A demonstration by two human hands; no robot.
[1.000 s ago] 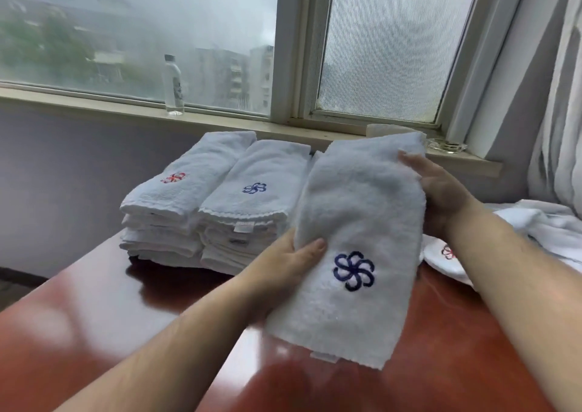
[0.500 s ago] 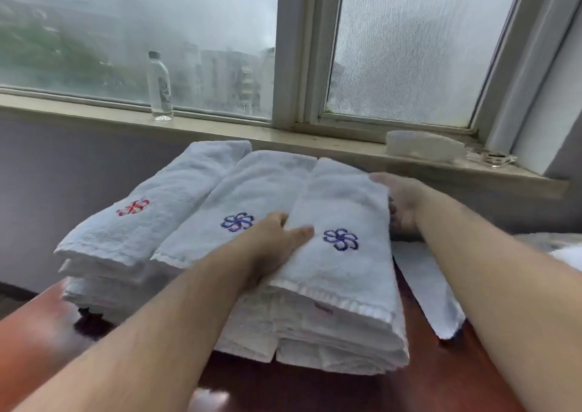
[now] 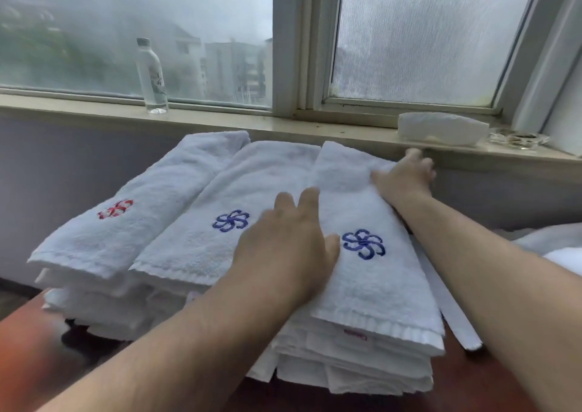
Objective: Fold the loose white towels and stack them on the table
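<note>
Three stacks of folded white towels stand side by side on the dark red table [image 3: 37, 358]. The left stack [image 3: 126, 232] shows a red flower mark, the middle stack [image 3: 204, 241] a blue one. On the right stack lies the newest folded towel [image 3: 371, 273] with a blue flower. My left hand [image 3: 289, 241] rests flat, fingers spread, on its left edge. My right hand [image 3: 403, 175] lies open on its far right corner. A single flat towel [image 3: 453, 320] pokes out from under the right stack.
Loose white towels [image 3: 554, 248] pile at the right edge. On the windowsill [image 3: 94, 115] behind stand a clear water bottle [image 3: 151, 77], a white tissue pack [image 3: 441, 128] and a glass ashtray [image 3: 516, 137].
The folded blue-flower towel, held up in both hands a second ago, now lies on the right stack. Both hands have opened flat on it, and the view has moved closer.
</note>
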